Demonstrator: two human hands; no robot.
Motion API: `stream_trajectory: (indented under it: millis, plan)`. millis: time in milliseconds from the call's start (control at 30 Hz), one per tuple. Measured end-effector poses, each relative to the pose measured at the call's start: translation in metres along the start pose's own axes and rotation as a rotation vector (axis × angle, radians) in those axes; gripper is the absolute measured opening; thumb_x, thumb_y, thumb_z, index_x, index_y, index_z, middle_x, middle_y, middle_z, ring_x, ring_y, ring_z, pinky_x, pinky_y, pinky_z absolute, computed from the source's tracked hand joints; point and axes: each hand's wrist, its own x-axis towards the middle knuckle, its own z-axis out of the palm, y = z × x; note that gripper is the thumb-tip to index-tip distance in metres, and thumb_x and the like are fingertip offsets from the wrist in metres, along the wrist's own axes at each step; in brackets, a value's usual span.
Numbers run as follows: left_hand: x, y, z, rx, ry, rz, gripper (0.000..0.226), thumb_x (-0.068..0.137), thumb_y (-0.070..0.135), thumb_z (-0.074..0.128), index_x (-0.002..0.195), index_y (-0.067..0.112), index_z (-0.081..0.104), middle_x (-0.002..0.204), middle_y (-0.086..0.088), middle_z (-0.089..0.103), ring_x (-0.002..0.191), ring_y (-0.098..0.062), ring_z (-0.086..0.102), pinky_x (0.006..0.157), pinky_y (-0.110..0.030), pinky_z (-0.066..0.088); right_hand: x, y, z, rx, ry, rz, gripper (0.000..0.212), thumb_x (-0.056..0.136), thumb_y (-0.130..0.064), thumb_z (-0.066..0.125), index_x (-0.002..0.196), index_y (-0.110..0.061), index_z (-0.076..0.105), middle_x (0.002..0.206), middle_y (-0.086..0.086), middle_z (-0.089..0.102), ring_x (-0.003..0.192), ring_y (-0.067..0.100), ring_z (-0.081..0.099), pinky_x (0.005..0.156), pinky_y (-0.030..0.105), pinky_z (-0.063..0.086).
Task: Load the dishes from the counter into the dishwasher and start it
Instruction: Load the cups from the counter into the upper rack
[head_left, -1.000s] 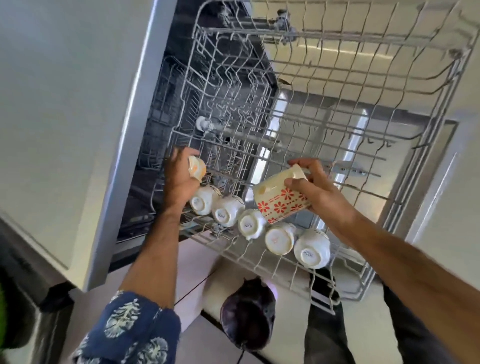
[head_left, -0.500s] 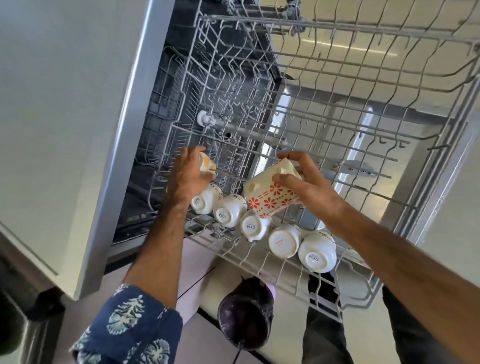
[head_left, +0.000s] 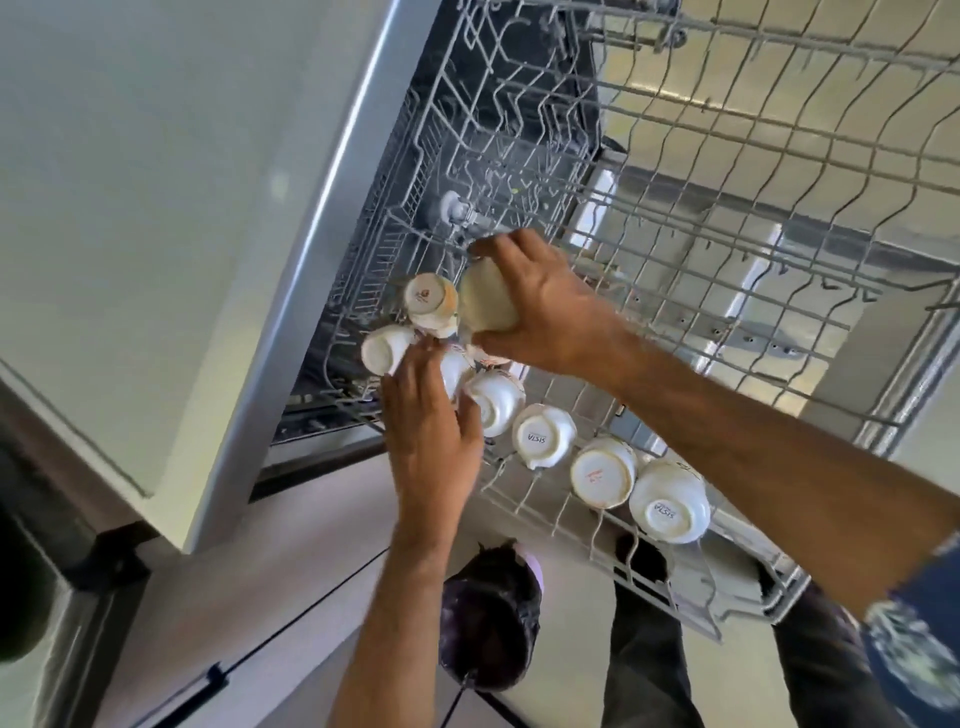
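The dishwasher's upper wire rack (head_left: 696, 249) is pulled out below me. Along its near left edge lies a row of several white cups (head_left: 545, 435), bottoms toward me. A small orange-rimmed cup (head_left: 429, 302) sits at the row's far end. My right hand (head_left: 550, 317) grips a cream mug (head_left: 485, 304) held down against the rack right beside that small cup; its red flower pattern is hidden. My left hand (head_left: 431, 431) lies with fingers extended on the white cups (head_left: 387, 349) at the left end and holds nothing.
A white cabinet front with a metal edge (head_left: 322, 249) stands close on the left. The lower rack (head_left: 483, 119) shows inside the dark tub. The open steel door (head_left: 779, 171) lies under the upper rack. My dark-trousered legs (head_left: 649, 654) and a dark rounded object (head_left: 488, 629) are below.
My left hand let go of the small orange-rimmed cup, which now sits in the rack, and dropped back onto the white cups. My right hand carried the mug left and down beside it.
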Motion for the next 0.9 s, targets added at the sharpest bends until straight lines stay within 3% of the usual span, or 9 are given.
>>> stream_trajectory:
  millis: [133, 267, 400, 567, 733, 900]
  plan:
    - [-0.011, -0.006, 0.002, 0.048, 0.035, 0.018, 0.054, 0.090, 0.022, 0.057, 0.143, 0.016, 0.046, 0.154, -0.004, 0.041, 0.144, -0.027, 0.035, 0.114, -0.056, 0.032, 0.015, -0.014, 0.019, -0.326, -0.150, -0.019, 0.099, 0.074, -0.034, 0.079, 0.154, -0.019, 0.022, 0.154, 0.008, 0.028, 0.136, 0.034, 0.034, 0.101, 0.047, 0.049]
    - [-0.009, -0.006, 0.005, 0.080, 0.047, 0.003, 0.059, 0.088, 0.025, 0.057, 0.144, 0.013, 0.044, 0.155, -0.006, 0.040, 0.145, -0.027, 0.034, 0.117, -0.055, 0.028, 0.017, -0.016, 0.026, -0.460, -0.187, -0.076, 0.087, 0.078, -0.027, 0.076, 0.150, -0.024, 0.026, 0.152, 0.007, 0.028, 0.132, 0.034, 0.038, 0.086, 0.047, 0.057]
    - [-0.011, -0.006, 0.005, 0.077, 0.094, -0.007, 0.063, 0.086, 0.029, 0.046, 0.147, 0.012, 0.041, 0.155, -0.006, 0.040, 0.147, -0.025, 0.031, 0.121, -0.052, 0.023, 0.011, -0.008, 0.030, -0.534, -0.212, -0.115, 0.090, 0.080, -0.028, 0.077, 0.152, -0.021, 0.023, 0.152, 0.007, 0.028, 0.132, 0.031, 0.039, 0.090, 0.038, 0.054]
    - [-0.011, -0.005, 0.006, 0.084, 0.097, -0.013, 0.068, 0.083, 0.029, 0.049, 0.149, 0.013, 0.040, 0.156, -0.006, 0.039, 0.147, -0.025, 0.031, 0.122, -0.053, 0.022, 0.024, 0.007, 0.026, -0.264, -0.334, -0.008, 0.100, 0.074, -0.035, 0.083, 0.153, -0.024, 0.022, 0.152, 0.002, 0.030, 0.132, 0.028, 0.040, 0.106, 0.047, 0.043]
    - [-0.010, -0.006, 0.008, 0.109, 0.100, -0.007, 0.068, 0.083, 0.032, 0.047, 0.148, 0.014, 0.039, 0.156, -0.005, 0.040, 0.147, -0.025, 0.032, 0.122, -0.053, 0.022, 0.028, 0.024, 0.016, 0.068, -0.334, 0.172, 0.090, 0.076, -0.035, 0.083, 0.148, -0.028, 0.029, 0.149, 0.004, 0.041, 0.125, 0.027, 0.051, 0.105, 0.055, 0.043]
    - [-0.010, -0.006, 0.009, 0.111, 0.106, -0.001, 0.068, 0.083, 0.031, 0.048, 0.148, 0.014, 0.041, 0.155, -0.006, 0.042, 0.146, -0.027, 0.034, 0.122, -0.053, 0.023, 0.027, 0.026, 0.020, 0.113, -0.295, 0.184, 0.086, 0.074, -0.029, 0.085, 0.144, -0.026, 0.035, 0.145, 0.006, 0.047, 0.124, 0.027, 0.052, 0.103, 0.049, 0.044]
